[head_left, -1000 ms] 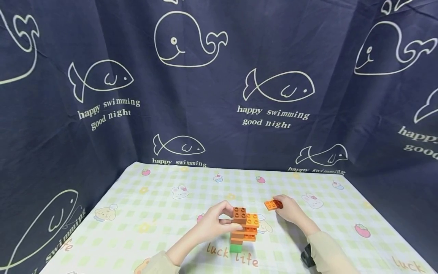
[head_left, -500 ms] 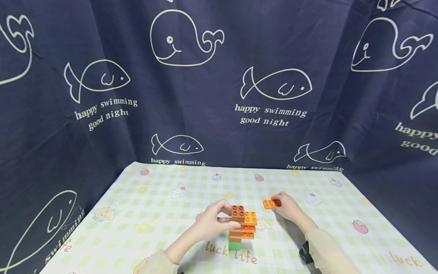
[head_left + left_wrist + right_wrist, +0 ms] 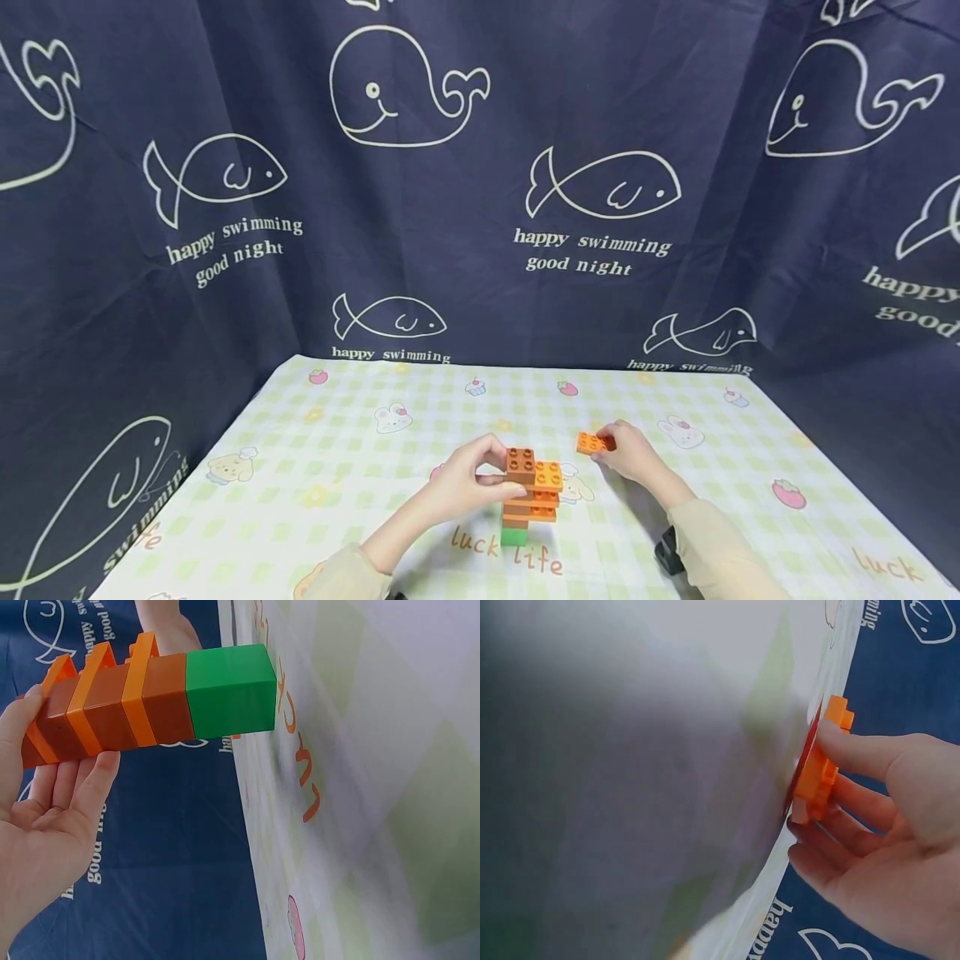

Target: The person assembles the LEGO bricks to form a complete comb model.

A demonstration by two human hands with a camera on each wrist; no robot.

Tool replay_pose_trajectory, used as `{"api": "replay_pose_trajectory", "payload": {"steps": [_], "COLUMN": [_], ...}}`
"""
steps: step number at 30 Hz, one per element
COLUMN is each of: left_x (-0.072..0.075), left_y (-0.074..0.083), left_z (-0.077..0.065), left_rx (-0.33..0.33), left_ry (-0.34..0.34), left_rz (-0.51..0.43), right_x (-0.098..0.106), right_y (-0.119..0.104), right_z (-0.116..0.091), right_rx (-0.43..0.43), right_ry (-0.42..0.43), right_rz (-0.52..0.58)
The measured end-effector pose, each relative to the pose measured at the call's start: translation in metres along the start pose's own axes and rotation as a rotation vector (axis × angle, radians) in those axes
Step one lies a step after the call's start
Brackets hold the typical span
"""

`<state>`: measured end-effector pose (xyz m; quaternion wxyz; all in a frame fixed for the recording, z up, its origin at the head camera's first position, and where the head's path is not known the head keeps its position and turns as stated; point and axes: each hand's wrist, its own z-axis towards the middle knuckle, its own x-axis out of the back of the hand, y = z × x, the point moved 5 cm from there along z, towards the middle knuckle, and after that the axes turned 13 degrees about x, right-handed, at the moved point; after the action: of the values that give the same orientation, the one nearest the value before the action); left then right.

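A tower of building blocks stands upright in the head view, brown blocks alternating with thin orange plates that jut out to the right. At its foot is a green block; whether it touches the tablecloth I cannot tell. My left hand grips the upper part of the tower between thumb and fingers. Off to the right and farther back, my right hand pinches a flat orange building block, studs up, low over the table. The fingers cover part of that block in the right wrist view.
The table is covered with a green-checked tablecloth printed with cartoon figures. A dark blue curtain with fish and whale drawings hangs behind and at both sides. A black strap device is at the right wrist.
The right thumb has come round to the near side of the flat orange block, which has hardly moved. My left hand keeps its hold on the tower. The head view has shifted slightly.
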<state>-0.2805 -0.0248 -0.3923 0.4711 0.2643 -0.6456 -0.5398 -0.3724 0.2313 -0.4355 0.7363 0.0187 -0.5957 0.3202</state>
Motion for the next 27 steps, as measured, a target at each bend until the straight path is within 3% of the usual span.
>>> {"api": "replay_pose_trajectory", "payload": {"steps": [14, 27], "left_x": [-0.006, -0.002], "left_y": [-0.007, -0.004], "left_z": [-0.002, -0.003], "left_rx": [0.018, 0.005], "left_ry": [0.048, 0.052], "left_rz": [-0.025, -0.003], "right_x": [0.004, 0.015], "right_y": [0.0, -0.021], "right_z": [-0.007, -0.012], "right_rx": [-0.002, 0.037], "right_ry": [0.113, 0.188], "right_rz": [0.058, 0.084]}}
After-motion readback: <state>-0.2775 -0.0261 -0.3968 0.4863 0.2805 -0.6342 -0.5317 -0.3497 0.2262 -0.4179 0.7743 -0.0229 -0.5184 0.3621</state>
